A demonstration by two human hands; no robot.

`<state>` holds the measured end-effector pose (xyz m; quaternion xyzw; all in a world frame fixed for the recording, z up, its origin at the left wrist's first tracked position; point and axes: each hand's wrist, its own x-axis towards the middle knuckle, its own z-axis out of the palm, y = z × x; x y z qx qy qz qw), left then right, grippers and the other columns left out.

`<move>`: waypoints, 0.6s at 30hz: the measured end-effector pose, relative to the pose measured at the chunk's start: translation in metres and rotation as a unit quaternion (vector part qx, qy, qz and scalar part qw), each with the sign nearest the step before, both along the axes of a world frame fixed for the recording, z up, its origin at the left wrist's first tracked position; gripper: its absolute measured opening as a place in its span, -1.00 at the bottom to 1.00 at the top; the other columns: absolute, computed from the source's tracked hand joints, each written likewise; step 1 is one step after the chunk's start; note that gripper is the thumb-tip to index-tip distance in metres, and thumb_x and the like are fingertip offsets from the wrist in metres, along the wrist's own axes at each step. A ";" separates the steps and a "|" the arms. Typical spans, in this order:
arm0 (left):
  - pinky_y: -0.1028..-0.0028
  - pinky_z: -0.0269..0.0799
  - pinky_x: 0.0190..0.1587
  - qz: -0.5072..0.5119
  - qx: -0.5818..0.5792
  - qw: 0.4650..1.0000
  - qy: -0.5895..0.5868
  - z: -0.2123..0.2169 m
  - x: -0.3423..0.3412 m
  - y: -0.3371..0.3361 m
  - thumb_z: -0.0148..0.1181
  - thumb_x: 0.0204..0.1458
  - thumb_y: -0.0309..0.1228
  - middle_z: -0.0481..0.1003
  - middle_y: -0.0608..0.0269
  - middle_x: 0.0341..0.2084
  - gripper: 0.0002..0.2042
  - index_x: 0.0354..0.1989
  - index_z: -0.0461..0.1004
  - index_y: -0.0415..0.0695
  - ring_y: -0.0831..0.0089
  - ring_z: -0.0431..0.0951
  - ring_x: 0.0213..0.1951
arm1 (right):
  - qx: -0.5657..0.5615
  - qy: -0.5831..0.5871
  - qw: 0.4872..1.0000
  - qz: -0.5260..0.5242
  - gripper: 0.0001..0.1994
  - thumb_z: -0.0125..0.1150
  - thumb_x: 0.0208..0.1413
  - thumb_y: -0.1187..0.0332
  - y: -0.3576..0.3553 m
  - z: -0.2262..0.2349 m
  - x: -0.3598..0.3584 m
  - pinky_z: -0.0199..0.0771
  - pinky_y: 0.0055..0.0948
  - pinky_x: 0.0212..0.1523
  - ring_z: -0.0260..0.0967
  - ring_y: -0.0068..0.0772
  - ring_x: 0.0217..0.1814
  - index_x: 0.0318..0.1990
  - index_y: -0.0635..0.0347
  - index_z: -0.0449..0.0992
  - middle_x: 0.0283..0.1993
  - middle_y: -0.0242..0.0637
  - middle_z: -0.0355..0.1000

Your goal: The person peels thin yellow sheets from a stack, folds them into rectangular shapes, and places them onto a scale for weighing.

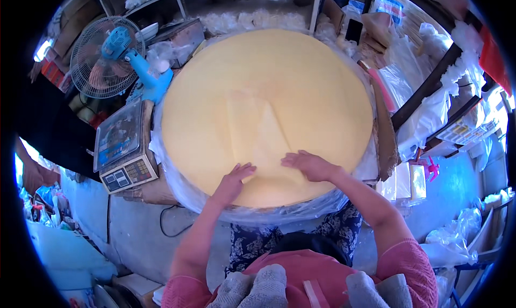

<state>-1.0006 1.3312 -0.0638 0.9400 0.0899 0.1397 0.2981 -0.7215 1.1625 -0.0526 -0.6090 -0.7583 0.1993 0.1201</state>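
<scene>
A very large, round, pale yellow sheet or stack of sheets (204, 88) lies before me on clear plastic wrapping (180, 182). What it is made of I cannot make out. Near its middle, a folded strip (258, 125) runs away from me, with slanting creases. My left hand (236, 178) rests on the near left part of the yellow surface, fingers stretched toward the strip. To the right of the fold, my right hand (310, 165) lies palm down, its fingers reaching left. Neither hand visibly grips anything; the undersides of the fingers are hidden.
Left of the yellow round stand a blue desk fan (115, 45) and a digital weighing scale (126, 152). A cardboard flap (382, 128) borders it on the right. Plastic bags (430, 114) crowd the right side. A black cable (164, 227) lies on the floor.
</scene>
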 end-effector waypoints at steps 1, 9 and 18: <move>0.25 0.31 0.13 0.107 -0.119 0.986 0.045 0.011 0.006 -0.005 0.04 0.03 -0.59 0.53 0.01 -0.11 -0.75 -0.10 0.50 -0.15 0.18 0.50 0.02 | 0.051 0.073 0.996 -0.014 -0.51 0.05 0.09 0.55 0.001 0.000 0.004 0.18 -0.24 0.34 0.24 -0.19 0.34 0.22 -0.01 0.38 0.23 -0.10 0.36; 0.21 0.38 -0.34 0.324 -0.155 0.933 -0.011 -0.025 0.027 0.027 0.11 0.18 -0.19 0.45 -0.02 -0.60 -0.69 -0.23 0.47 -0.25 0.07 0.53 -0.45 | -0.039 0.208 0.913 -0.349 -0.72 0.20 0.15 0.14 0.046 -0.026 -0.005 0.45 -0.30 -0.32 0.46 -0.27 -0.40 -0.22 0.19 0.48 -0.44 -0.21 0.49; -0.07 0.03 0.30 0.212 0.292 0.933 0.017 -0.011 0.042 -0.003 0.13 0.06 0.08 0.09 -0.04 0.33 -0.34 0.26 0.26 -0.06 -0.04 0.06 0.35 | -0.104 0.050 0.900 -0.421 -0.67 0.22 0.05 0.13 0.070 -0.002 -0.014 0.49 -0.15 -0.07 0.51 -0.09 -0.11 -0.13 0.13 0.42 -0.18 -0.17 0.53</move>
